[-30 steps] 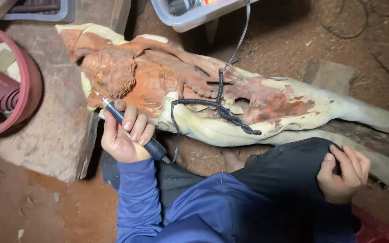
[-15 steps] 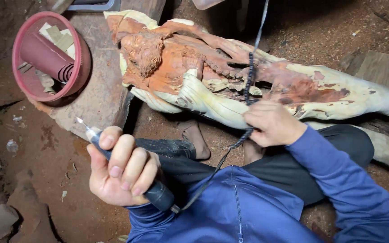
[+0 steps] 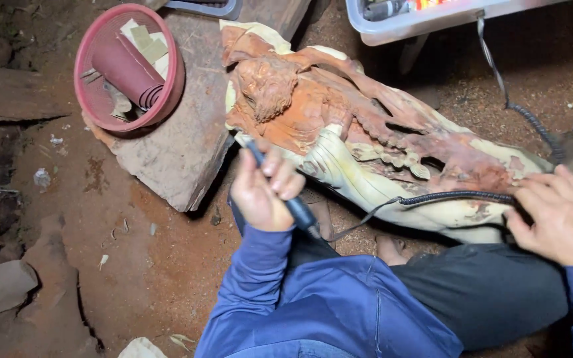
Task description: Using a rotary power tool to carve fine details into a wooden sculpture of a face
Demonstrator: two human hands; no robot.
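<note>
Left grip (image 3: 264, 192) was wrapped snug around a dark pen-style rotary tool (image 3: 286, 199), fingers curled over the barrel, with the tip pointing up at the edge of the wood carving (image 3: 366, 142). That carving was a long reddish and pale figure lying across the dirt floor (image 3: 134, 265), its upper end resting on a flat wood slab (image 3: 180, 146) and the rest running off to the right just above the person's knees. Right grip (image 3: 558, 215) lay palm-down on the carving's lower end, fingers loosely spread, holding nothing, right where the black coiled cord (image 3: 459, 197) crossed the wood. The cord ran from the tool's back end over the carving and up toward a grey plastic tray (image 3: 399, 23) at the top. Over on the left, a red mesh basket (image 3: 170, 86) sat on the slab with a roll of dark red sandpaper (image 3: 124, 69) in it.
</note>
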